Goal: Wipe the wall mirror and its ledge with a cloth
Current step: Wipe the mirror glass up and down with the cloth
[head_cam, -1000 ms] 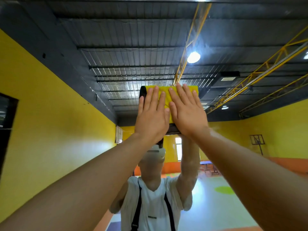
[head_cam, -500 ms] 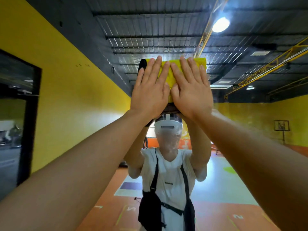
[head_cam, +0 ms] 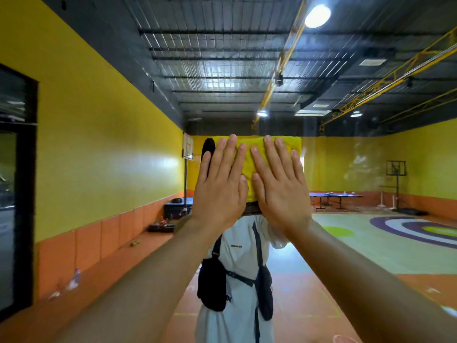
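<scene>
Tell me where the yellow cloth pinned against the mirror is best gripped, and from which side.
Probably its upper right corner, from the right: the yellow cloth lies flat on the mirror under the left hand and right hand, and that corner juts past the right hand's fingertips, free to pinch.

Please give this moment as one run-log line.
step: wiping mirror | left hand: flat on yellow cloth | right hand: flat on yellow cloth

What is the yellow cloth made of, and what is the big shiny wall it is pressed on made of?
The yellow cloth looks like soft, fuzzy fabric, maybe microfibre: it is matte, nubbly and wrinkled where it is pressed. The mirror looks like smooth, glossy glass: it reflects the whole room and shows faint smudges.
</scene>
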The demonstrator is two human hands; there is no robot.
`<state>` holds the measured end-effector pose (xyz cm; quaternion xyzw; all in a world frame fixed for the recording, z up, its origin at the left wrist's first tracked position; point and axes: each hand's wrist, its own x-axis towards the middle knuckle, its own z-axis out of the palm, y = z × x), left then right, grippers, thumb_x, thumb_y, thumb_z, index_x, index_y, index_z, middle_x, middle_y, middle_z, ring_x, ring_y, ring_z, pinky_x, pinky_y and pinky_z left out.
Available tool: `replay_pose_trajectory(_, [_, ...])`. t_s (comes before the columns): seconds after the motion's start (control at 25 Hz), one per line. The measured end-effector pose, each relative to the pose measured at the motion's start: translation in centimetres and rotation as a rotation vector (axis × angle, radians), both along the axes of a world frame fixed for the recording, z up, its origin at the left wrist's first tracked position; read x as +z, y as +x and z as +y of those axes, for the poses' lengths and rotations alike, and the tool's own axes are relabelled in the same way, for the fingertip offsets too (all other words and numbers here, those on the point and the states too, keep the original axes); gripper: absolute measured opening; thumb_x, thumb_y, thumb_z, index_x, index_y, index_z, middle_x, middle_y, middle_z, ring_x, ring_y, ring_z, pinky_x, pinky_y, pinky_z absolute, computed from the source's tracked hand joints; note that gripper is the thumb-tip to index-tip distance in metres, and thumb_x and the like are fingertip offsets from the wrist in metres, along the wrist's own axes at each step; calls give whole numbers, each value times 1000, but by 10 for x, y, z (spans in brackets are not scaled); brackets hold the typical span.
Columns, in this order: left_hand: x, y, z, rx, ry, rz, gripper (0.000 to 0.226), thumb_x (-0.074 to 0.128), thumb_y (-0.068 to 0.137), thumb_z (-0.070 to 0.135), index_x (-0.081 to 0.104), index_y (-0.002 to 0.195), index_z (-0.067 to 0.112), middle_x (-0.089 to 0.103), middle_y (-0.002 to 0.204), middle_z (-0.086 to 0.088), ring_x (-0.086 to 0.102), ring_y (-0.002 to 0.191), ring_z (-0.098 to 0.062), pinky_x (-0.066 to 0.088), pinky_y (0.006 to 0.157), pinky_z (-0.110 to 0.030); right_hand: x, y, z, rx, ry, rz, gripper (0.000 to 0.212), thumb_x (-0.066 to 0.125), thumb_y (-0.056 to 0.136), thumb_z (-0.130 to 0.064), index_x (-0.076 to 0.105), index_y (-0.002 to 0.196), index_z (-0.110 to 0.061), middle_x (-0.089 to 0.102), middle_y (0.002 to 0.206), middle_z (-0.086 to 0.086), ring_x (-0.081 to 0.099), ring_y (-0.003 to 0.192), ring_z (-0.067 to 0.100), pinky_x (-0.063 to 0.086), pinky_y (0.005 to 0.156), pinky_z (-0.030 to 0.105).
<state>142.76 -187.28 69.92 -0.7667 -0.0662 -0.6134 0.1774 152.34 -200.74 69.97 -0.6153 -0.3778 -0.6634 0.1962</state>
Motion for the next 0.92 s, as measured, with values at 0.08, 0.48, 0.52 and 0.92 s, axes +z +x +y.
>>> replay_pose_trajectory(0.08, [-31, -4, 0, 22, 15, 34, 66, 25, 103, 32, 10, 165, 14, 1, 173, -7, -1, 159, -25, 16, 127, -52, -34, -4, 0, -5, -1, 12, 53, 35, 110, -33, 29, 160, -17, 18, 169, 11, 12, 158, 29, 18, 125, 54])
replay_pose_trajectory(0.48, [-189, -6, -1, -41, 10, 56, 62, 32, 106, 33, 19, 163, 11, 14, 170, -12, 11, 158, -31, 11, 127, -51, -183, -7, -5, 30, -113, 64, 54, 39, 105, -33, 38, 156, -15, 28, 165, 16, 20, 155, 36, 22, 123, 60])
replay_pose_trajectory(0.52, [-208, -7, -1, -40, 11, 69, 63, 31, 106, 33, 18, 163, 11, 13, 170, -13, 11, 158, -31, 11, 127, -52, -201, -8, -6, 35, -128, 71, 55, 38, 104, -33, 38, 156, -15, 28, 165, 16, 20, 155, 36, 20, 123, 60])
replay_pose_trajectory(0.92, [-463, -20, -1, -116, -50, 246, 67, 34, 106, 36, 8, 164, 14, -1, 172, -10, 3, 159, -30, 4, 127, -54, -461, -18, -15, -47, -287, 214, 70, 40, 103, -45, 15, 163, -19, 3, 171, 12, 3, 158, 33, 2, 127, 54])
